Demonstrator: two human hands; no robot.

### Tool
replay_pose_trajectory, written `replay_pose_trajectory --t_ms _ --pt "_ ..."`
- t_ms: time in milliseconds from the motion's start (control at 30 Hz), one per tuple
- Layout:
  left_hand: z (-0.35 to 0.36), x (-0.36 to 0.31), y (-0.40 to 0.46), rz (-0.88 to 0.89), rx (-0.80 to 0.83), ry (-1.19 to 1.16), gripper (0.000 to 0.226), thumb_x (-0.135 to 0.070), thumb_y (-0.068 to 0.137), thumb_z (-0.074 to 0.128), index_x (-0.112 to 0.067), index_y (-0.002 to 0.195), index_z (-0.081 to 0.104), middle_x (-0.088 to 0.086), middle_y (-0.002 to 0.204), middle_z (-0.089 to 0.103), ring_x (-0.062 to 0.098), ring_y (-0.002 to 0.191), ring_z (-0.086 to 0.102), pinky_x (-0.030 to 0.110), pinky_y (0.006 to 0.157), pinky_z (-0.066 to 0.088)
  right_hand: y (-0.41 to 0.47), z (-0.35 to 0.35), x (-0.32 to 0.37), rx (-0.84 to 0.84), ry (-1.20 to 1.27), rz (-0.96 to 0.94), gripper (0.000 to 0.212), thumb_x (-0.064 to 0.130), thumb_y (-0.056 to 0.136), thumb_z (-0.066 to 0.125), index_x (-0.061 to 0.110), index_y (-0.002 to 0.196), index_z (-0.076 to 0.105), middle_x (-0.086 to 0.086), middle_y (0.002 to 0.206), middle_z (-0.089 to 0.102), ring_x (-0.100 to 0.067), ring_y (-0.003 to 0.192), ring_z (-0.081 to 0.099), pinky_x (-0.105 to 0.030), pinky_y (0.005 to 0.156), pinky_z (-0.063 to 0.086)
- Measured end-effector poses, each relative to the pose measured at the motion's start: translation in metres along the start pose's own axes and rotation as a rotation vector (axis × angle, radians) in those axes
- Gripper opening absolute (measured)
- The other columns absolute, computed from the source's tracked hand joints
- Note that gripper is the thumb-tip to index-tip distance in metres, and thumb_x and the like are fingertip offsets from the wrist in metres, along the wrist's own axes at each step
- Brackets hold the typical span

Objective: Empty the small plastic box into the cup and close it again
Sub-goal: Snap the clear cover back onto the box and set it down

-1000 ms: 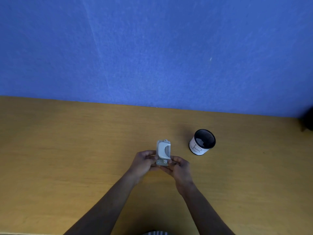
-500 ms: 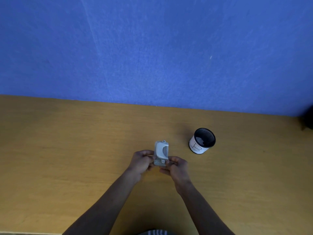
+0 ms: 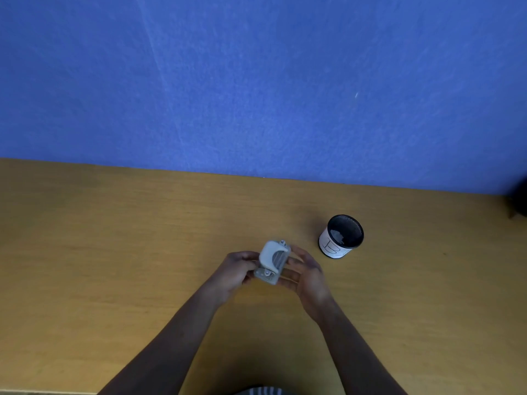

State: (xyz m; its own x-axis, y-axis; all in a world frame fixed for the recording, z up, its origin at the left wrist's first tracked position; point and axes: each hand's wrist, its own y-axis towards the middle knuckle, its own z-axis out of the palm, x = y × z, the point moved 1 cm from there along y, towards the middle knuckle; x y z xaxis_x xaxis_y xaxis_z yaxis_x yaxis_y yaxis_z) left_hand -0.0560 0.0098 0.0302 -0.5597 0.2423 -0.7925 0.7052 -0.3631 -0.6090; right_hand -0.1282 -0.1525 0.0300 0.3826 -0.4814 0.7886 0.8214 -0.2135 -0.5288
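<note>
Item: small plastic box [image 3: 272,262], held above the table [image 3: 114,252], not yet emptied.
My left hand [image 3: 235,270] and right hand [image 3: 306,276] pinch its sides; cup [image 3: 340,238] stands apart; pouring and closing remain, I judge.

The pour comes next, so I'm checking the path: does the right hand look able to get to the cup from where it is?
Probably yes. The cup stands upright, farther back and to the right of the right hand, with only bare table between them. But that hand is busy holding the small plastic box together with the left hand.

box [image 3: 272,262]: matt grey plastic | cup [image 3: 342,236]: black mesh | table [image 3: 114,252]: smooth wood
</note>
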Motion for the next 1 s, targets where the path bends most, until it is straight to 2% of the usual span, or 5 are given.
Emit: replay_pose_trajectory --t_ms 133,467,633,900,1000 --pt "-0.004 -0.001 0.003 0.006 0.048 0.127 0.024 -0.009 0.094 0.054 -0.013 0.109 0.072 0.004 0.089 0.069 0.014 0.072 0.056 0.026 0.060 0.039 0.006 -0.004 0.008 -0.008 -0.106 -0.003 0.026 0.025 0.097 0.061 0.023 0.122 0.059 -0.016 0.112 0.071 -0.032 0.092 0.073 -0.036 0.066 0.059" --pt "-0.001 0.003 0.019 0.074 -0.140 -0.189 0.023 -0.016 0.087 0.070 -0.005 0.108 0.067 0.010 0.101 0.072 0.017 0.087 0.069 0.026 0.069 0.057 0.027 0.002 -0.005 -0.149 -0.035 -0.044 0.021 0.009 0.093 0.065 0.001 0.109 0.054 -0.023 0.114 0.065 -0.035 0.101 0.068 -0.041 0.073 0.062" --pt "-0.004 0.008 0.030 0.188 -0.208 0.069 0.031 -0.013 0.078 0.080 -0.008 0.106 0.069 0.007 0.101 0.072 0.015 0.090 0.066 0.019 0.069 0.052 0.037 0.005 -0.011 -0.170 -0.101 -0.077 0.019 0.007 0.089 0.071 0.002 0.101 0.056 -0.019 0.105 0.068 -0.026 0.087 0.069 -0.027 0.061 0.060" --pt "-0.007 0.009 0.055 0.230 -0.251 0.396 0.036 -0.010 0.072 0.082 -0.009 0.106 0.073 0.007 0.103 0.074 0.021 0.094 0.069 0.035 0.081 0.056 0.058 -0.001 -0.017 -0.216 -0.324 -0.102 0.019 0.011 0.087 0.074 0.000 0.093 0.059 -0.005 0.085 0.064 -0.011 0.073 0.061 -0.020 0.055 0.051" --pt "-0.004 0.005 0.061 0.267 -0.239 0.508 0.034 -0.013 0.076 0.079 -0.009 0.110 0.071 0.003 0.103 0.071 0.017 0.092 0.065 0.026 0.077 0.049 0.064 -0.005 -0.021 -0.265 -0.459 -0.168 0.020 0.014 0.085 0.076 -0.001 0.089 0.064 -0.004 0.077 0.063 -0.011 0.068 0.057 -0.014 0.055 0.048"
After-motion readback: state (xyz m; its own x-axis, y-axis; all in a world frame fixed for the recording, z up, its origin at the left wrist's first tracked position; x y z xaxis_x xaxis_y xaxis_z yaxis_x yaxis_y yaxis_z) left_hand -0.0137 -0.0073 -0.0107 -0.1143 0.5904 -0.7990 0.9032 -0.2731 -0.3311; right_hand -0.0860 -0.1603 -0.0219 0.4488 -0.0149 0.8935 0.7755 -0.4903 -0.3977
